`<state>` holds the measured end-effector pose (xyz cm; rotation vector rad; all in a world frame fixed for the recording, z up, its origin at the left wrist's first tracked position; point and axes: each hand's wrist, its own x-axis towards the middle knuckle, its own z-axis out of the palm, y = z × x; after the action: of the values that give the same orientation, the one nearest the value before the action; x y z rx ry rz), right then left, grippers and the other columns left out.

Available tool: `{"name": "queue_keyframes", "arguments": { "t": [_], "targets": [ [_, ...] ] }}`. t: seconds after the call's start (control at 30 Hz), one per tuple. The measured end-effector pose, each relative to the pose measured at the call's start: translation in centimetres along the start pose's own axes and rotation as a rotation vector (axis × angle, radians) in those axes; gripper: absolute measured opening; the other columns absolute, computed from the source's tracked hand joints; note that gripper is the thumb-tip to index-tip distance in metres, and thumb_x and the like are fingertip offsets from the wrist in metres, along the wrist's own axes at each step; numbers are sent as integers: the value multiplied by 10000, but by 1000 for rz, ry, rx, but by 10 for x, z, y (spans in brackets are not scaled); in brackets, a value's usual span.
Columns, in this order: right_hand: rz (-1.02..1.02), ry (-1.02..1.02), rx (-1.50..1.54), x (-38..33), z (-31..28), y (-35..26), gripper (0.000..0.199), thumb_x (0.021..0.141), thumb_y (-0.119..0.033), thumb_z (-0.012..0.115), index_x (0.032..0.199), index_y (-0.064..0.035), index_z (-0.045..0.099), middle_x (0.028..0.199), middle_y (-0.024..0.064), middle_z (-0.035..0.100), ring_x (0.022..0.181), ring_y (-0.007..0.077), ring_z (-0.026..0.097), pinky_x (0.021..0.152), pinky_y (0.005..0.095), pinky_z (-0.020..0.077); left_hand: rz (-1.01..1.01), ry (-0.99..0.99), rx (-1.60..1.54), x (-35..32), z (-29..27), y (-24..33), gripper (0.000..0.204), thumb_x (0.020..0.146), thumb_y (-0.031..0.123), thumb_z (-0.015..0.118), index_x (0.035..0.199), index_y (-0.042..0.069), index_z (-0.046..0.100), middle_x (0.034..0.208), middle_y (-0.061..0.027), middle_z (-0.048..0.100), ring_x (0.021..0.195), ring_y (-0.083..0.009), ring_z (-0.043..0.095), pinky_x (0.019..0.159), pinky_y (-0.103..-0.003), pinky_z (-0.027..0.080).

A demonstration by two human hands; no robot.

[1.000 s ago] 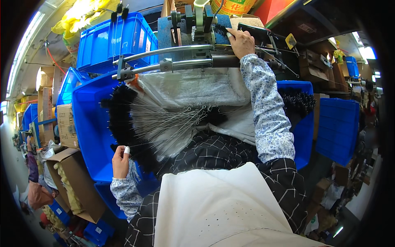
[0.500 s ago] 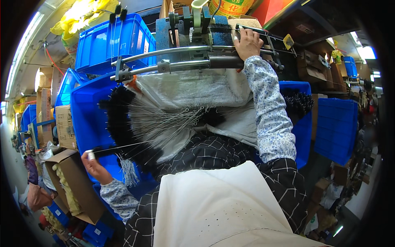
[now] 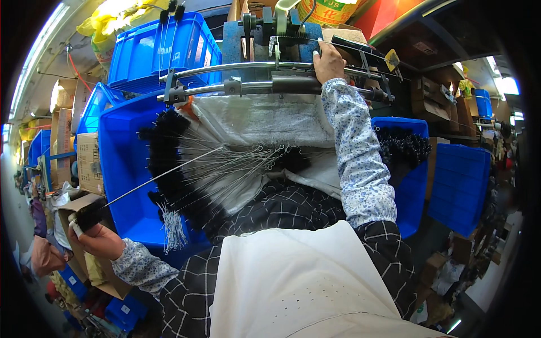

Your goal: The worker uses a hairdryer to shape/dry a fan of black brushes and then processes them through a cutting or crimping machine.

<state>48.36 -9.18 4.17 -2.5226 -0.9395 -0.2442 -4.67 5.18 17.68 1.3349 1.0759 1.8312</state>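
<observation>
Apparently mid-transfer, clamping a twisted-wire brush (image 3: 90, 213) in left hand (image 3: 100, 241), lower left; reaching to top-centre machine (image 3: 260, 42) with right hand (image 3: 329, 63), unable to tell whether closed; calling for steady pinching

Red characters (image 3: 316, 13) on yellow container (image 3: 339, 12)

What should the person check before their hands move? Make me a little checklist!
1. Left hand gripping the black, bristly brush with a long silver wire handle: ok.
2. That brush clear of the fanned-out pile of black-bristled wire brushes: cannot tell. Its wire crosses the pile in the picture, but whether they touch isn't clear.
3. Right hand well away from the blue metal machine: not ok. It's right at the machine's right side.
4. Light, blue-patterned fabric sleeves reaching the wrists: ok, on both arms.
5. Machine stopped: cannot tell from a photo.
</observation>
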Motion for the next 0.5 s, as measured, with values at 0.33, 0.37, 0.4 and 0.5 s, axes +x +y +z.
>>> {"name": "queue_keyframes", "arguments": {
  "t": [0.33,0.37,0.4,0.5],
  "targets": [
    [-3,5,-16,-4,9,-38,314,734,-104,545,1042,-48,529,950,87,565,886,210,539,750,378,378,-74,-192,-33,-40,18,-19,343,862,271,353,1091,18,389,991,-89,479,868,-143,513,734,-225,428],
    [-3,5,-17,-5,11,-41,304,735,-104,542,1034,-50,533,936,82,567,881,204,539,740,379,379,-76,-196,-37,-41,20,-23,343,862,271,353,1091,18,389,991,-89,479,868,-143,513,734,-225,428],
    [3,3,-30,-5,15,-44,284,739,-106,535,1018,-54,542,928,71,567,877,196,537,723,376,379,-117,-218,-36,-43,24,-25,341,861,270,358,1086,16,390,980,-91,486,869,-148,514,734,-230,431],
    [15,11,-38,-7,18,-60,223,778,-97,472,987,-62,540,915,59,556,858,193,534,711,369,373,-165,-248,-69,-53,41,-27,319,860,250,363,1068,11,396,963,-96,494,866,-158,517,735,-242,438]
  ]
}}
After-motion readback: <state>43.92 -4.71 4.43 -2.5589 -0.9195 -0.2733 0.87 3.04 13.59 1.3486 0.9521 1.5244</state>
